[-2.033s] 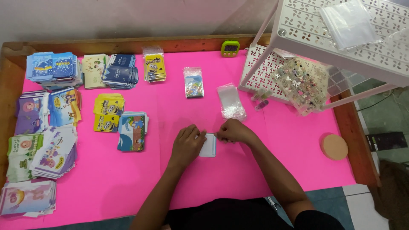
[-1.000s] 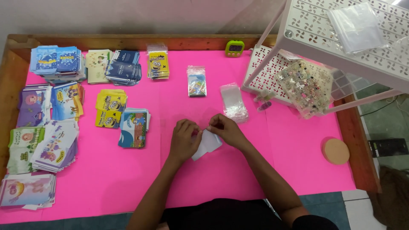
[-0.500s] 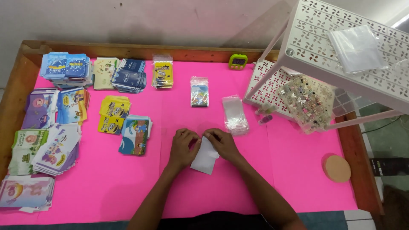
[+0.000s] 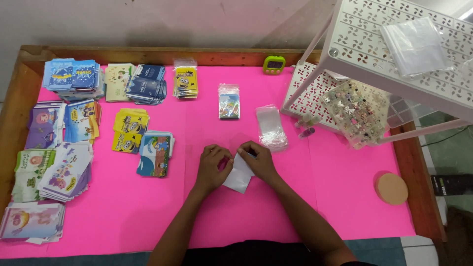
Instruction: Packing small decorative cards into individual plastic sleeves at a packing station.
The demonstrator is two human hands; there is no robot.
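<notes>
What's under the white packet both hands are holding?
Pink table cover shows all around the white packet. Left hand and right hand pinch its top edge, hiding that part. Whether anything lies directly beneath it cannot be seen.

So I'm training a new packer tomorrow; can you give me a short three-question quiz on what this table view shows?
1. True or false: both the left hand and the right hand touch the small white packet.
2. What lies just beyond the right hand on the pink table cover?
A. a stack of clear plastic sleeves
B. a pair of scissors
C. a roll of tape
3. Fill in: the round cork coaster lies to the person's ____ side.

Key: 1 true; 2 A; 3 right.
</notes>
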